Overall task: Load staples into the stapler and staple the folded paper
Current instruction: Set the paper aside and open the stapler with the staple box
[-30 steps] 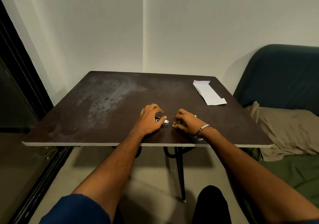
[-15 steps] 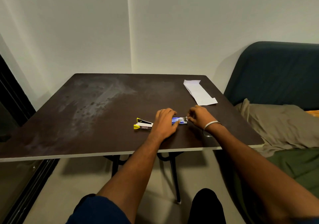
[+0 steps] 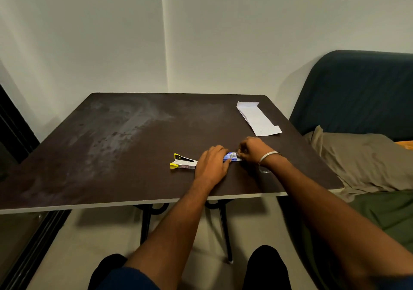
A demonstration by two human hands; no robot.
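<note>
A small yellow, white and black stapler lies on the dark table, its jaws pointing left. Just right of it my left hand lies over a small blue and white staple box, fingers curled onto the box's left end. My right hand pinches the box's right end with bent fingers. What is at that end is hidden by the fingers. The folded white paper lies flat near the table's far right corner, apart from both hands.
A dark blue sofa with a beige cushion stands right of the table. White walls meet behind it. A dark door frame runs along the left. The table's front edge is near my knees.
A second ago both hands were bunched over the stapler. They have moved right onto the staple box, leaving the stapler uncovered on the table. The view has also shifted.
</note>
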